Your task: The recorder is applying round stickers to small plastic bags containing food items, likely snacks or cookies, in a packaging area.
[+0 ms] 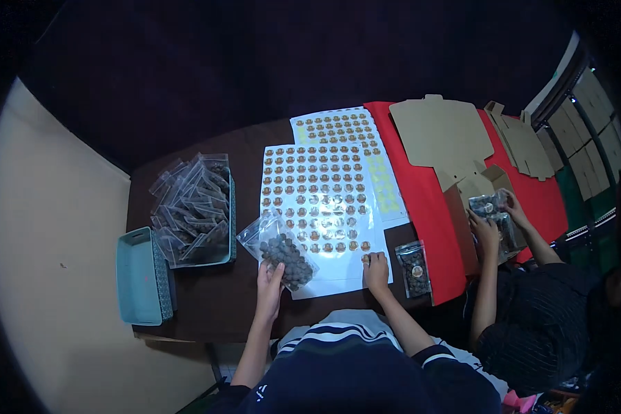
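Observation:
My left hand (272, 288) is closed on the side of a clear zip bag (287, 262) full of dark, roundish pieces. The bag lies tilted over the lower left of a white sheet (338, 272) with rows of round orange-brown stickers. At the sheet's lower right edge, my right hand (376, 271) pinches a round sticker (366, 259) between its fingertips; whether it is fully off the sheet I cannot tell. Just right of that hand lies a filled bag (413, 269) bearing a round sticker.
On the left, a teal basket (232, 207) overflows with filled bags (193, 207), beside another teal basket (136, 276). A second sticker sheet (386, 172) lies behind. At right, a co-worker's hands (493, 221) hold bags over a cardboard box (455, 207) on red cloth (417, 190); flat cardboard (441, 131) lies beyond.

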`<state>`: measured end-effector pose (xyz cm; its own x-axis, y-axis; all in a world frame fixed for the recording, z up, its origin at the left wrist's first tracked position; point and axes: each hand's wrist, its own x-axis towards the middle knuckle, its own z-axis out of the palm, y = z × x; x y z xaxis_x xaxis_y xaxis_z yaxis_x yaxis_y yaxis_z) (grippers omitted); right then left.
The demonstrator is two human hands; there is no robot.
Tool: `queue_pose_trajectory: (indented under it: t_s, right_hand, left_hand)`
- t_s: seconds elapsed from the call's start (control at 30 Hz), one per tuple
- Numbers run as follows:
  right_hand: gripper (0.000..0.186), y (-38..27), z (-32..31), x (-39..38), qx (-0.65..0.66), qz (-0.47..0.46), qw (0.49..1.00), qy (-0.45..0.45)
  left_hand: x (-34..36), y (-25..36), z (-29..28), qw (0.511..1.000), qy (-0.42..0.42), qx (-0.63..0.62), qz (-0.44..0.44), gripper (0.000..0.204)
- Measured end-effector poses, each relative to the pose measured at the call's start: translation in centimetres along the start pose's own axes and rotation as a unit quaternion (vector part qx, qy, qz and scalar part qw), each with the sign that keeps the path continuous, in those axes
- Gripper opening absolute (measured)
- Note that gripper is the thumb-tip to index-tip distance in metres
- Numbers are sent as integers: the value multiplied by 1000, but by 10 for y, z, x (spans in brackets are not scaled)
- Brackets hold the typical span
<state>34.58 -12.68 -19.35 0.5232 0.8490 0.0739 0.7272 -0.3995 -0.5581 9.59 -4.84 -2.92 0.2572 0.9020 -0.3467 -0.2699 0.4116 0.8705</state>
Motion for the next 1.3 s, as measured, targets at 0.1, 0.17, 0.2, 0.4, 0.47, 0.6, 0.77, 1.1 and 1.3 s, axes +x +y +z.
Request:
queue_pose_trajectory:
  t_s: [0.1, 0.17, 0.2, 0.4, 0.47, 0.6, 0.77, 1.1, 1.3]
  right_hand:
    - [20, 1, 6, 3, 0, 11, 1000, 10]
    - [17, 6, 12, 6, -9, 28, 999, 15]
    - [17, 9, 14, 6, -9, 27, 999, 18]
    - [15, 10, 14, 9, 20, 45, 999, -12]
    - [13, 13, 18, 9, 16, 23, 1000, 0]
    - [7, 7, 19, 12, 48, 34, 998, 15]
    - [6, 26, 25, 14, 87, 19, 996, 21]
    - [8, -33, -57, 16, 424, 128, 881, -167]
    - [10, -136, -157, 23, 538, -20, 824, -175]
  left_hand:
    - [-1, -2, 0, 1000, -11, -7, 0, 35]
    - [0, -7, -1, 1000, -12, -4, -2, 35]
    - [0, -10, -1, 1000, -10, -1, -6, 34]
    - [-3, -13, 1, 1000, -24, -6, -16, 36]
    - [-3, -13, 3, 999, -28, -15, -6, 37]
    - [-4, -8, 1, 1000, -22, -15, 2, 38]
    - [0, 5, 15, 998, -39, -1, 40, 37]
    - [-1, 10, 34, 996, -86, 4, 37, 40]
    - [-7, 15, 52, 991, -128, 18, 27, 44]
